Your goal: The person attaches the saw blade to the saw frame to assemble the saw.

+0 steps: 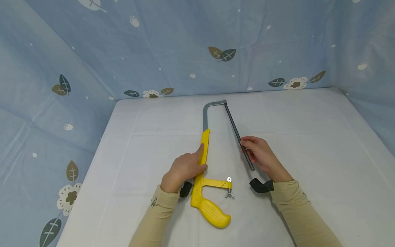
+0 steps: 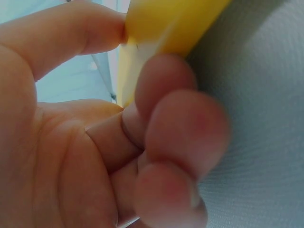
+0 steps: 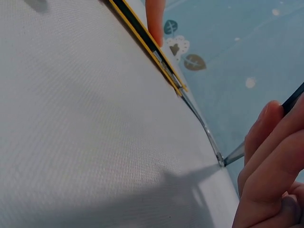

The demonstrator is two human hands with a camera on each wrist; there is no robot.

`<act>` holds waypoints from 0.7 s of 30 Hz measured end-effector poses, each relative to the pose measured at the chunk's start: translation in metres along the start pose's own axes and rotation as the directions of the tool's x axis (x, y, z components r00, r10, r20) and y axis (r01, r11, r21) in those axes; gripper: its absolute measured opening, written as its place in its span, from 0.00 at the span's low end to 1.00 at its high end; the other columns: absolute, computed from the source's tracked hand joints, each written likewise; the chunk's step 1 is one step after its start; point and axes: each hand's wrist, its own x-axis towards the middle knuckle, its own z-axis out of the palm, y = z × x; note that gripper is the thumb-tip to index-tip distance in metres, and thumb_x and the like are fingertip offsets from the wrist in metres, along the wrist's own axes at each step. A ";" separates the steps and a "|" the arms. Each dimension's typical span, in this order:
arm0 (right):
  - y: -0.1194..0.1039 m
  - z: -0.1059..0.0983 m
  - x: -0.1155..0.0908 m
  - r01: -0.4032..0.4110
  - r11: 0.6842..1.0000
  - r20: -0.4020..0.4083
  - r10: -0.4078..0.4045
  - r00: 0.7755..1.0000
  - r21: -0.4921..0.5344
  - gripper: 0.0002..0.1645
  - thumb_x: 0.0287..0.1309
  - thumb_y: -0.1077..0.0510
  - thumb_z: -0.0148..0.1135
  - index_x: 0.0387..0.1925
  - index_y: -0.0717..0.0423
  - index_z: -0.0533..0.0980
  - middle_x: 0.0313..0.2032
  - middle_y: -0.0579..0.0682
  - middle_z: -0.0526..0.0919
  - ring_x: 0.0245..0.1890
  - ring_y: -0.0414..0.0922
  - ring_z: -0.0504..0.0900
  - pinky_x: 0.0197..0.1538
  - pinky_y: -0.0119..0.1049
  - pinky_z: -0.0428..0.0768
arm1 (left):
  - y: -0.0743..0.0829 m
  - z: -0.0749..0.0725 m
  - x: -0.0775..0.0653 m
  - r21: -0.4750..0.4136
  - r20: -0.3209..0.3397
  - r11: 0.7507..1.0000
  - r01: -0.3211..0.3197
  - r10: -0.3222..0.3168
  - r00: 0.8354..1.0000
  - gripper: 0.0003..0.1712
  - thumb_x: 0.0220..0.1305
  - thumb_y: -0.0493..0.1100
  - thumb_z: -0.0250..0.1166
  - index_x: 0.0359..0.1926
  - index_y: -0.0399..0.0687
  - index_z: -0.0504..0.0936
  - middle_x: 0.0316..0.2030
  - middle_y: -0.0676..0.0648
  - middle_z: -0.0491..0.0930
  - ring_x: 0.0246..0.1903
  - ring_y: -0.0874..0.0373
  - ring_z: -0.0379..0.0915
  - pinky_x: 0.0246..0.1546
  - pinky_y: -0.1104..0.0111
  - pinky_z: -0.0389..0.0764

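A hacksaw lies on the white table, its yellow frame [image 1: 196,192] toward the person and its grey bow [image 1: 205,116] at the far end. My left hand [image 1: 185,168] holds the yellow frame midway, index finger stretched along it; in the left wrist view, the other fingertips [image 2: 187,133] curl beside the yellow side [image 2: 175,23]. My right hand [image 1: 260,154] pinches the dark hacksaw blade [image 1: 233,127] between thumb and fingers. The blade's far end meets the bow tip, while its near end slants out to the right, apart from the yellow arm with a wing nut [image 1: 229,194].
Patterned blue cloth [image 1: 185,51] stands behind and to the left of the white table [image 1: 148,137]. Black wrist cameras [image 1: 261,185] sit on both wrists. The yellow pistol grip [image 1: 216,214] points toward the near right.
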 end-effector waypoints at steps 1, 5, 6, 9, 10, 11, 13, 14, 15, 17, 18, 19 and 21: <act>0.000 0.000 0.000 -0.002 1.000 0.001 0.002 1.000 -0.001 0.25 0.60 0.54 0.52 0.52 0.68 0.66 0.30 0.58 0.78 0.12 0.35 0.64 0.13 0.27 0.64 | 0.000 0.000 0.000 0.000 -0.001 1.000 -0.001 0.001 1.000 0.42 0.57 0.53 0.56 0.69 0.53 0.48 0.15 0.51 0.63 0.16 0.58 0.61 0.16 0.69 0.61; 0.002 0.000 0.001 -0.011 1.000 0.005 0.011 1.000 0.002 0.25 0.60 0.54 0.52 0.53 0.67 0.65 0.29 0.55 0.77 0.11 0.35 0.64 0.13 0.27 0.64 | 0.000 0.000 -0.001 -0.002 0.001 1.000 0.001 -0.001 1.000 0.42 0.57 0.54 0.57 0.69 0.53 0.48 0.15 0.51 0.64 0.16 0.58 0.61 0.16 0.69 0.61; 0.002 0.000 0.001 -0.014 1.000 0.006 0.014 1.000 0.005 0.25 0.60 0.54 0.52 0.53 0.67 0.65 0.28 0.54 0.77 0.11 0.35 0.64 0.13 0.27 0.64 | 0.000 0.000 -0.001 -0.003 0.002 1.000 0.002 -0.002 1.000 0.42 0.57 0.54 0.57 0.69 0.53 0.48 0.15 0.51 0.64 0.16 0.58 0.61 0.16 0.69 0.61; 0.004 0.002 0.000 -0.028 0.999 0.010 0.028 1.000 0.017 0.25 0.60 0.54 0.52 0.53 0.67 0.65 0.24 0.50 0.75 0.11 0.35 0.64 0.13 0.28 0.65 | 0.000 0.001 -0.001 -0.005 0.008 1.000 0.003 -0.003 1.000 0.42 0.57 0.54 0.57 0.69 0.53 0.48 0.15 0.51 0.63 0.15 0.59 0.61 0.16 0.69 0.61; 0.004 0.002 0.000 -0.033 0.999 0.012 0.033 0.999 0.020 0.25 0.60 0.54 0.53 0.54 0.66 0.65 0.22 0.49 0.74 0.11 0.35 0.64 0.13 0.28 0.66 | 0.000 0.001 -0.001 -0.005 0.010 1.000 0.004 -0.004 1.000 0.42 0.57 0.54 0.57 0.69 0.53 0.48 0.15 0.51 0.63 0.15 0.59 0.61 0.16 0.69 0.61; 0.004 0.003 0.001 -0.039 0.999 0.015 0.038 0.999 0.023 0.26 0.59 0.53 0.53 0.54 0.66 0.65 0.20 0.48 0.72 0.10 0.36 0.64 0.13 0.28 0.66 | 0.000 0.001 -0.001 -0.004 0.009 1.000 0.003 -0.003 1.000 0.43 0.57 0.54 0.57 0.69 0.53 0.48 0.15 0.51 0.63 0.15 0.59 0.60 0.16 0.69 0.61; 0.005 0.004 0.001 -0.050 0.998 0.019 0.050 0.999 0.022 0.26 0.59 0.53 0.53 0.54 0.66 0.65 0.18 0.48 0.71 0.10 0.36 0.65 0.14 0.28 0.67 | 0.001 0.001 -0.001 0.001 0.007 1.000 0.004 -0.004 1.000 0.42 0.57 0.54 0.56 0.69 0.53 0.48 0.15 0.51 0.63 0.15 0.59 0.60 0.16 0.69 0.61; 0.005 0.005 0.002 -0.055 0.998 0.023 0.054 0.998 0.021 0.27 0.59 0.52 0.53 0.54 0.66 0.65 0.18 0.48 0.70 0.11 0.36 0.65 0.14 0.28 0.67 | 0.001 0.001 -0.001 0.001 0.007 1.000 0.002 -0.002 1.000 0.42 0.57 0.54 0.56 0.69 0.53 0.48 0.15 0.51 0.63 0.15 0.59 0.60 0.16 0.69 0.61; 0.005 0.005 0.002 -0.059 0.998 0.027 0.058 0.998 0.017 0.27 0.59 0.52 0.54 0.54 0.66 0.65 0.18 0.48 0.69 0.11 0.36 0.66 0.14 0.29 0.67 | 0.001 0.001 -0.001 0.001 0.005 1.000 0.000 0.000 1.000 0.43 0.57 0.54 0.56 0.69 0.53 0.48 0.15 0.51 0.63 0.15 0.59 0.60 0.16 0.69 0.61; 0.006 0.007 0.003 -0.062 0.998 0.032 0.062 0.998 -0.001 0.27 0.59 0.52 0.54 0.54 0.66 0.65 0.18 0.49 0.70 0.12 0.37 0.66 0.16 0.29 0.68 | 0.001 0.001 0.000 0.002 0.006 1.000 -0.002 0.002 1.000 0.43 0.57 0.54 0.56 0.69 0.53 0.47 0.15 0.51 0.63 0.15 0.59 0.60 0.16 0.69 0.61; 0.006 0.008 0.004 -0.061 0.998 0.033 0.062 0.998 -0.013 0.27 0.59 0.51 0.54 0.54 0.66 0.65 0.20 0.49 0.70 0.12 0.37 0.67 0.16 0.30 0.69 | 0.001 0.001 0.000 0.002 0.007 1.000 -0.003 0.003 1.000 0.43 0.57 0.54 0.56 0.69 0.53 0.47 0.15 0.51 0.62 0.15 0.59 0.59 0.16 0.69 0.61; 0.007 0.009 0.004 -0.060 0.998 0.035 0.061 0.998 -0.027 0.28 0.58 0.51 0.54 0.54 0.66 0.65 0.21 0.50 0.71 0.13 0.37 0.68 0.17 0.30 0.69 | 0.001 0.001 0.001 -0.003 0.008 1.000 -0.005 0.005 1.000 0.43 0.57 0.54 0.56 0.69 0.52 0.46 0.15 0.51 0.62 0.15 0.59 0.59 0.16 0.69 0.61; 0.007 0.011 0.005 -0.050 0.997 0.035 0.052 0.998 -0.065 0.28 0.58 0.51 0.55 0.54 0.65 0.66 0.22 0.51 0.73 0.14 0.38 0.69 0.19 0.31 0.70 | 0.002 0.001 0.001 -0.009 0.006 1.000 -0.008 0.008 1.000 0.43 0.58 0.55 0.56 0.69 0.52 0.46 0.15 0.51 0.62 0.15 0.59 0.60 0.16 0.69 0.61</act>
